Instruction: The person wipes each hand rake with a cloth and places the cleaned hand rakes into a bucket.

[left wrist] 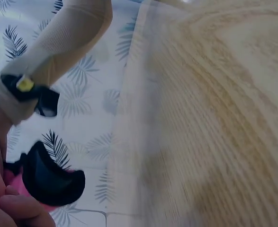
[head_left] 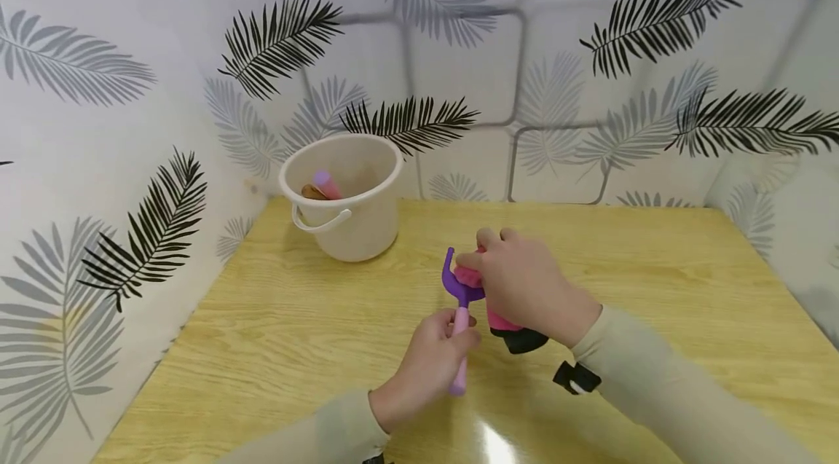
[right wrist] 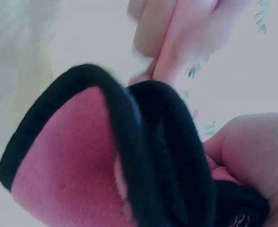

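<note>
My left hand (head_left: 422,358) grips the light pink handle of a small tool (head_left: 461,318) that has a purple forked head (head_left: 452,285), one curved prong rising on its left. Pink fleecy cloth with black edging (head_left: 501,321) is bunched in my right hand (head_left: 521,285), which holds it up against the purple head. That cloth (right wrist: 72,161) fills much of the right wrist view, folded, its dark border toward the camera. In the left wrist view the cloth's black edge (left wrist: 53,184) shows beyond my left fingers (left wrist: 25,208). The head's right side is covered by cloth and fingers.
A cream bucket (head_left: 370,227) with its handle hanging down in front stands at the back left of the wooden table (head_left: 295,347). Inside lie a pink-and-purple piece (head_left: 330,183) and something brown (head_left: 313,192). Leaf-patterned walls (head_left: 459,71) border the table.
</note>
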The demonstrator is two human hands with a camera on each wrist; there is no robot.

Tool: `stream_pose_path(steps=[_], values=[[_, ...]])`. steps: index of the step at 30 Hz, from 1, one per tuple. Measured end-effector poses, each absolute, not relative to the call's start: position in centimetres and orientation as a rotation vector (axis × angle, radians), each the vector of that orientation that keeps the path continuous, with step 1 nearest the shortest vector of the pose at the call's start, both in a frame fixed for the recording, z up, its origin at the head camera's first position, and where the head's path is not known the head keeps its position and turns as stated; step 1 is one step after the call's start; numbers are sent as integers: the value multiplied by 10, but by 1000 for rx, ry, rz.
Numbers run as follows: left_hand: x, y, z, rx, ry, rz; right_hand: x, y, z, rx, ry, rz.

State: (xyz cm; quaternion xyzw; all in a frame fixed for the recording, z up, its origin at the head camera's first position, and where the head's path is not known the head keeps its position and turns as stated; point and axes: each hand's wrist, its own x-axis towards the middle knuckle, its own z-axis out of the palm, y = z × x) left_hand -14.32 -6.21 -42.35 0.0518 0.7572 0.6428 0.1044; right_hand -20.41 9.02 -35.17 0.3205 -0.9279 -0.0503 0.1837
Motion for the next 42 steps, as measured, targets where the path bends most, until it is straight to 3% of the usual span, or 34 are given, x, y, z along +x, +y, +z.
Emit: stream_pose_path(steps=[7,17,26,35,42], values=[[-150,-67,-419,114,2204,2000,-184,91,-361,923,-2650,180],[-142,-63,-415,116,2200,1968,-207,111,-377,666,-2599,211],[-149,-60,-417,94,2184,2028,-179,103,-382,821,-2572,318],[-141,-56,-416,125,2122,2014,-213,123,-380,650,-2566,260],[-142,-56,-420,100,2149,1990,-196,113,-371,824,-2580,130]])
